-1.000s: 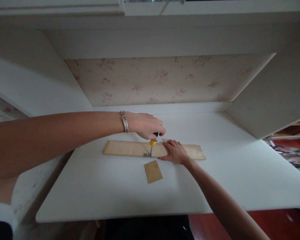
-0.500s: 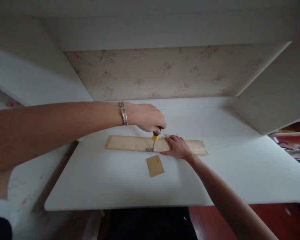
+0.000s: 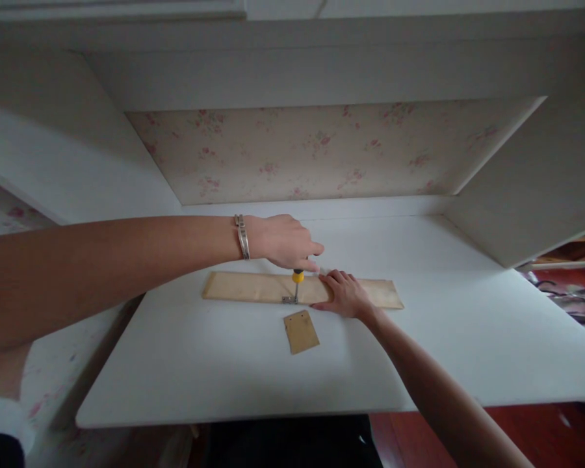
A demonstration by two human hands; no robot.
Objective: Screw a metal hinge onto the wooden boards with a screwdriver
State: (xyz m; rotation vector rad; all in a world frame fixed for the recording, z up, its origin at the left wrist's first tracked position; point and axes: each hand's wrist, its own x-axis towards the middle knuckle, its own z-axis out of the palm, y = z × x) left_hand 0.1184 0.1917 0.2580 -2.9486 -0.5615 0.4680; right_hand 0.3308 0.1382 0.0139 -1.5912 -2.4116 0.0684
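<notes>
The left hand [image 3: 283,242] closes over the top of the screwdriver [image 3: 297,286], so most of its handle is hidden; only the yellow collar and shaft show. The metal fitting [image 3: 288,299] at the tip is too small to identify. The right hand [image 3: 345,294] covers part of the long board [image 3: 246,286]. Both forearms run out of frame. Items at the right edge [image 3: 572,302] are blurred and cut off.

White desk [image 3: 224,364], floral wallpaper [image 3: 322,153] bkgd
</notes>
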